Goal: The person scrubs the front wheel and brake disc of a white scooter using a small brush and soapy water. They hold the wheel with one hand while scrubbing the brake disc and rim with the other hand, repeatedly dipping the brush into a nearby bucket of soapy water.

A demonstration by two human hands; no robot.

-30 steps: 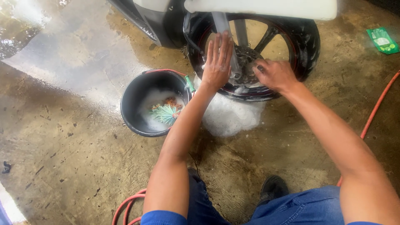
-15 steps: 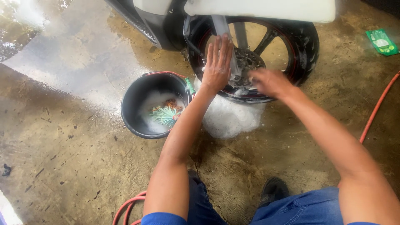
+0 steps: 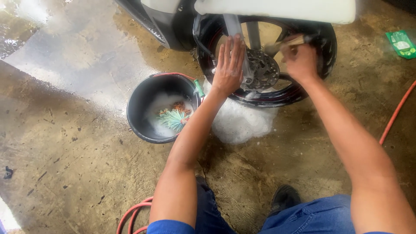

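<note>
The floor [image 3: 86,173] is rough, stained concrete, wet and shining toward eleven o'clock, with a patch of white foam [image 3: 240,123] at the centre under the wheel. A red hose [image 3: 396,112] runs along the three o'clock edge, and another loop of it lies at six o'clock. At two o'clock a small green rectangular packet [image 3: 403,44] with a pale label lies flat on the floor. A black bucket [image 3: 143,102] stands at nine o'clock of the foam, holding suds and a teal bristly brush [image 3: 175,119].

The black motorcycle wheel [image 3: 264,60] stands upright at twelve o'clock. The left hand [image 3: 228,67] lies flat on its left rim, fingers straight and slightly spread. The right hand [image 3: 300,60] is closed around a wooden-handled brush [image 3: 286,43] held against the spokes, at the wheel's upper right.
</note>
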